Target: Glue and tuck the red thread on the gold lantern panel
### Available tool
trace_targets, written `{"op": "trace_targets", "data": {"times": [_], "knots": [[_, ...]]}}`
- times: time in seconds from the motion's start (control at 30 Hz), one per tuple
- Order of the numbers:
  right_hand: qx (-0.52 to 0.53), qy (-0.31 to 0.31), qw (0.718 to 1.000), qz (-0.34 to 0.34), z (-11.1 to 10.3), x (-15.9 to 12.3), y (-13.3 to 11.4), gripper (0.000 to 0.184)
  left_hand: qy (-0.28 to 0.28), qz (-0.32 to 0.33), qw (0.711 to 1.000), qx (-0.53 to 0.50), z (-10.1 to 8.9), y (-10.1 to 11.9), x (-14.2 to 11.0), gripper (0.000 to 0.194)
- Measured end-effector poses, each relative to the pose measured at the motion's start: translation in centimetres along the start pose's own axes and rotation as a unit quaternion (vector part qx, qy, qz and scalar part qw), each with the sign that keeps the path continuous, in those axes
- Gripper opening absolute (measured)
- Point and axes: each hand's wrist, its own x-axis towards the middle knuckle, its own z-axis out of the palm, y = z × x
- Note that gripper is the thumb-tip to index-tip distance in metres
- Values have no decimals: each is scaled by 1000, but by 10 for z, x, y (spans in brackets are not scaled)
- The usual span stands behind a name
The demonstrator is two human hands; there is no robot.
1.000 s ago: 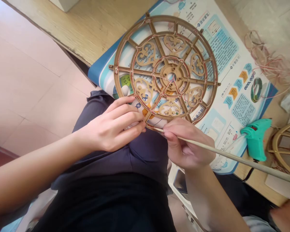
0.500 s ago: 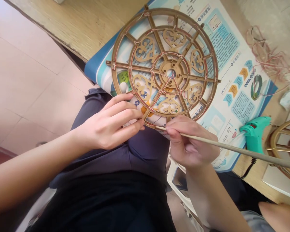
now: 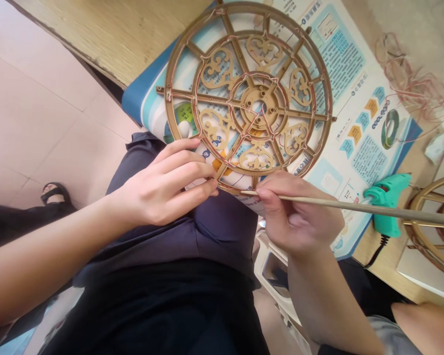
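A gold round frame [image 3: 203, 54] with spokes and scrollwork lies over a printed sheet, its near edge jutting past the table. Thin red and white wires run along its rings and spokes. My left hand [image 3: 173, 185] steadies the frame's near-left rim, fingers bent over it and thumb partly hidden. Pinched in my right hand [image 3: 298, 209] is a slim wooden stick [image 3: 358, 206], its thin tip against the near rim, just right of my left fingertips. The stick's thick end runs out to the right.
On the table's right lie a teal glue gun [image 3: 388, 199] with a black cord, a tangle of red wire [image 3: 414, 88], a white crumpled piece [image 3: 435, 148] and another gold frame [image 3: 418, 212]. Another person's sandalled foot [image 3: 55, 195] is on the floor at left.
The view has shifted slightly, so the frame sits higher and farther left. Both hands keep their places at the near rim; the stick's tip has edged slightly right. A foot has appeared at left.
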Motion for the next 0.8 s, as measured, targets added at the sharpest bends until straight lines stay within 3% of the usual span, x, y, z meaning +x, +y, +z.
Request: {"op": "trace_targets", "data": {"times": [0.8], "knots": [[0, -24, 1000, 2, -13, -2, 7, 18, 5, 4, 1000, 3, 2, -2, -1, 9]]}}
